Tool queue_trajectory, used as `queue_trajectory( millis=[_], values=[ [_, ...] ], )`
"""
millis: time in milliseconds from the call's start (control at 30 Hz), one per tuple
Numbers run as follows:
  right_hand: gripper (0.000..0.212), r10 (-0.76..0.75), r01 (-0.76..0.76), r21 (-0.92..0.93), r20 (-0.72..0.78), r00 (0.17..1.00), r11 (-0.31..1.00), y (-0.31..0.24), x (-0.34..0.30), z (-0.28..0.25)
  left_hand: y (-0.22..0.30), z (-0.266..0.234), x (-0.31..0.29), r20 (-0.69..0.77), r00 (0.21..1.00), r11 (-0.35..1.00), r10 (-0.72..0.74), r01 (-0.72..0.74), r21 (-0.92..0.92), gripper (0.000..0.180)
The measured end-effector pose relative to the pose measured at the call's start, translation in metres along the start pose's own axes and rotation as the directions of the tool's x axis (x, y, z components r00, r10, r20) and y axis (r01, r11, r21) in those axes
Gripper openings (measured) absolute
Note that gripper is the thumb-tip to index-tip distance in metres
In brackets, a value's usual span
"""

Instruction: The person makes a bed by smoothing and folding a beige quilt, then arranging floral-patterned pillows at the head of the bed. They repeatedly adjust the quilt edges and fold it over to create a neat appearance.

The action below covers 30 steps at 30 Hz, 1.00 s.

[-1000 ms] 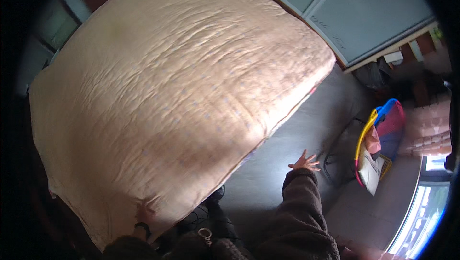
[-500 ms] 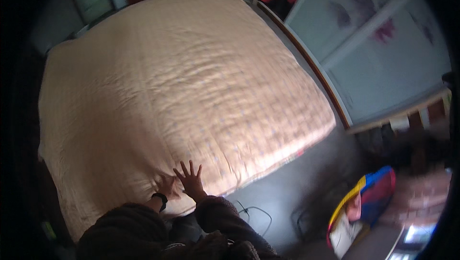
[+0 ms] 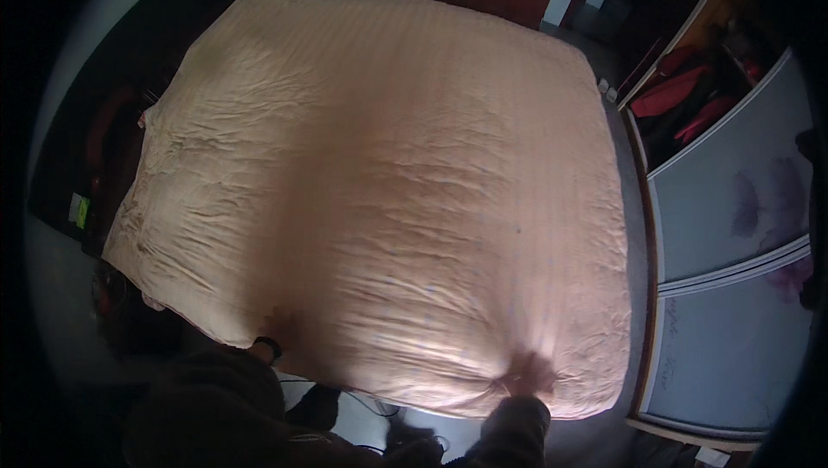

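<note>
A wide peach bedspread with faint stripes covers the bed, and wrinkles run across its middle and left. At the near edge, my left hand lies on the cloth in shadow, blurred, its fingers stretched out. A dark band circles that wrist. Farther right, my right hand presses spread on the cloth near the front right corner, also blurred. Creases in the fabric fan out from it. Dark sleeves cover both forearms.
Right of the bed stands a wardrobe with pale sliding doors; red clothing shows in its open part. A dark headboard borders the left side. A thin black cable lies on the floor close to me.
My view has turned right to left across the bed, so the headboard now shows. My hands, close together before, are now far apart, the right one near the front right corner.
</note>
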State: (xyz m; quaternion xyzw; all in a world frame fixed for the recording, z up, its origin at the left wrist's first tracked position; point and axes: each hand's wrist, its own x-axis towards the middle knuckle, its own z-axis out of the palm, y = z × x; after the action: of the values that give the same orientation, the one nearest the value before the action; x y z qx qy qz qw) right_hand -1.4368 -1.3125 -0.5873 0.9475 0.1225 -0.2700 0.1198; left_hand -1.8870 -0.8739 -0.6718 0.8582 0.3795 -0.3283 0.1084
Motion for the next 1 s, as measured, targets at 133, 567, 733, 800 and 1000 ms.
queue_trajectory(
  millis=[133,567,733,800,1000],
  values=[
    [0.138,-0.052,0.054,-0.164,0.012,0.999,0.985,0.142,-0.005,0.047,0.128,0.002,-0.006,-0.202,0.973,0.987,-0.109,0.082,-0.137,0.08],
    [0.078,-0.298,0.287,0.368,-0.027,0.954,0.884,0.358,-0.033,0.033,0.685,-0.018,-0.151,0.033,0.88,0.877,0.474,-0.468,-0.108,0.086],
    [0.059,-0.361,0.452,0.48,-0.273,0.892,0.752,0.434,0.009,-0.009,0.744,-0.051,-0.124,-0.186,0.929,0.912,0.321,-0.356,-0.203,0.056],
    [0.056,-0.38,0.507,0.595,-0.335,0.862,0.624,0.453,0.046,-0.022,0.764,-0.076,-0.115,-0.461,0.881,0.826,0.109,-0.338,-0.451,0.062],
    [0.052,-0.461,0.397,0.658,-0.086,0.883,0.64,0.522,0.176,-0.038,0.918,-0.115,-0.109,-0.327,0.938,0.913,0.117,-0.231,-0.336,0.079]
  ],
)
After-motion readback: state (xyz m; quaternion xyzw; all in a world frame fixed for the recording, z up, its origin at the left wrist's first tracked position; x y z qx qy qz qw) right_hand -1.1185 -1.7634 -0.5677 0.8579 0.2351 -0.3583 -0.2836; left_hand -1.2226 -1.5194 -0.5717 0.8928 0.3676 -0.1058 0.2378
